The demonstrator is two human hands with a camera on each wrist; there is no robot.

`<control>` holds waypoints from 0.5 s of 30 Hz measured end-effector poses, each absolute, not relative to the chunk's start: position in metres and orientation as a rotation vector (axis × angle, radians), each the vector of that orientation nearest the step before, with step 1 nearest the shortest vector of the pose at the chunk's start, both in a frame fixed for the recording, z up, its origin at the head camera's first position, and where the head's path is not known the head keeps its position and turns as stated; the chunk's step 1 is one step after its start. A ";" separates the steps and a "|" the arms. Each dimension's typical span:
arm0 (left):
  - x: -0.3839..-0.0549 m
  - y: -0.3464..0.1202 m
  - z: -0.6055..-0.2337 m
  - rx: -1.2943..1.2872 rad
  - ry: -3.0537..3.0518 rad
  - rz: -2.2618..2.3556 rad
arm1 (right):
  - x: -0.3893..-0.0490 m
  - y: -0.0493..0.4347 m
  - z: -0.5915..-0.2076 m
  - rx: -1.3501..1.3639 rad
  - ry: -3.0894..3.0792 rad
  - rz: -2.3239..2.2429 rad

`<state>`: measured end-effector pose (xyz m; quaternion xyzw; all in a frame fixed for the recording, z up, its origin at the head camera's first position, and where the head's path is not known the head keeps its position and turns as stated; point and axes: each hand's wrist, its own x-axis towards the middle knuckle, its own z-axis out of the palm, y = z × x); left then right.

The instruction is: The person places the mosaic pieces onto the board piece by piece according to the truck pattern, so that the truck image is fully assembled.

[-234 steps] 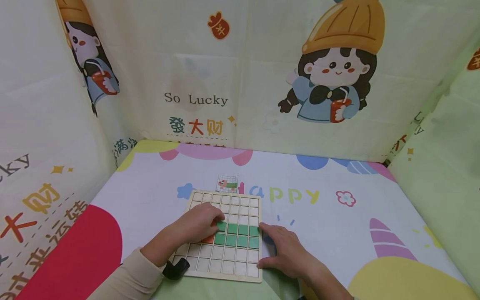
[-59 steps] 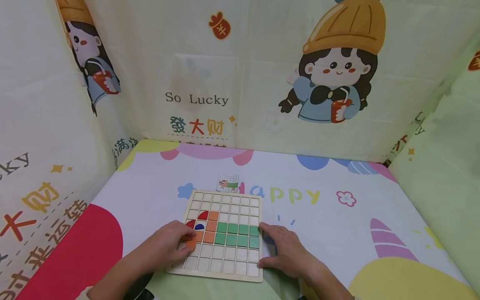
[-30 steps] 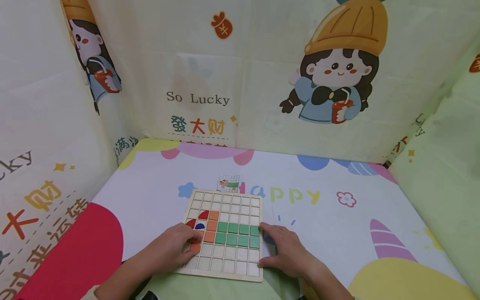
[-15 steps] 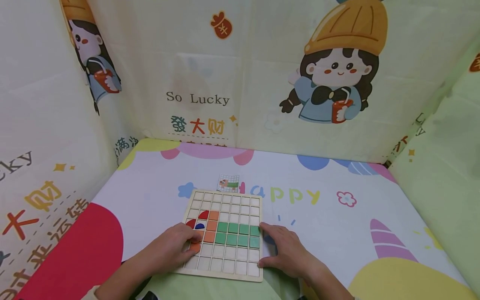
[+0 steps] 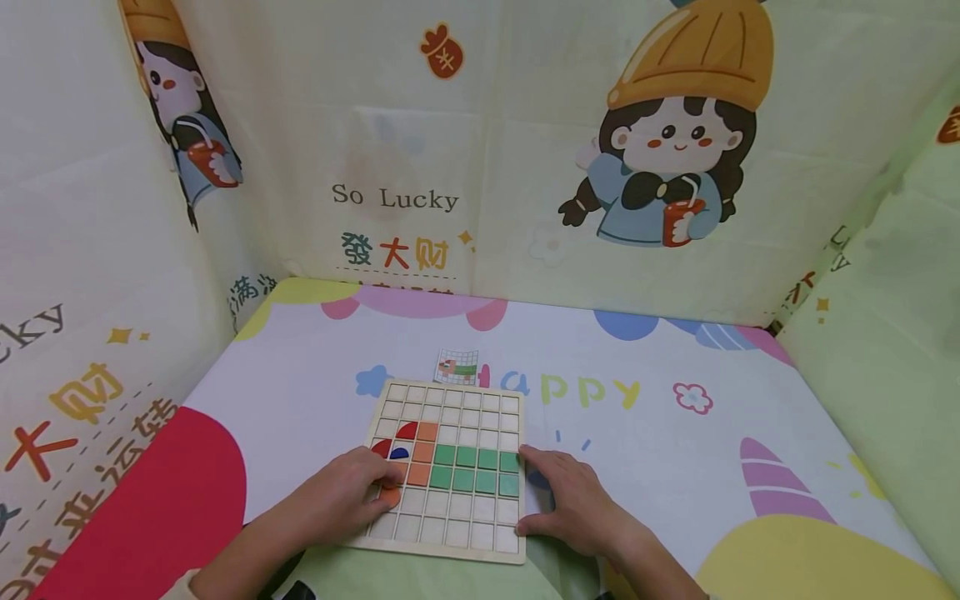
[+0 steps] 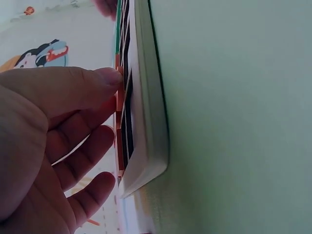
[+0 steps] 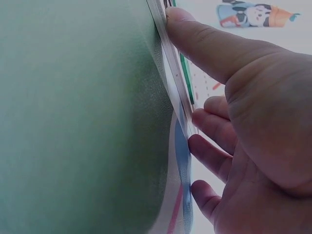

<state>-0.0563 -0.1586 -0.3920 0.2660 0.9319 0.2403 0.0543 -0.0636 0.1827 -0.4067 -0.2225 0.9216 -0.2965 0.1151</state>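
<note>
A pale wooden grid board (image 5: 435,552) lies before me, tilted slightly on the table. Several green square tiles (image 5: 465,457) fill two rows on its right. Orange square tiles (image 5: 422,452) adjoin them, beside red rounded pieces (image 5: 407,430) and a dark blue half-round piece (image 5: 400,453). My left hand (image 5: 341,497) pinches an orange tile (image 5: 389,497) between thumb and forefinger, low over the left columns; its fingers hide neighbouring cells. In the left wrist view, the thumb (image 6: 108,77) meets orange tiles at the board's surface. My right hand (image 5: 573,500) rests spread along the board's right edge, touching it.
A small printed grid card (image 5: 456,367) with a coloured pattern lies just behind the board. The table cover (image 5: 645,450) is printed with letters and shapes. Patterned cloth walls (image 5: 525,150) enclose the back and both sides.
My left hand has moved from the board's middle toward its near left, uncovering red, blue and orange pieces. Over the last second it stays at the orange tile. The right hand stays put.
</note>
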 end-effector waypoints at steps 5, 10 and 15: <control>-0.056 -0.160 -0.392 0.838 2.828 0.733 | -0.064 0.182 -0.407 -0.652 2.702 -0.862; -0.055 -0.160 -0.392 0.843 2.837 0.751 | -0.064 0.182 -0.407 -0.657 2.708 -0.863; -0.054 -0.164 -0.386 0.776 2.823 0.829 | -0.063 0.182 -0.406 -0.660 2.710 -0.859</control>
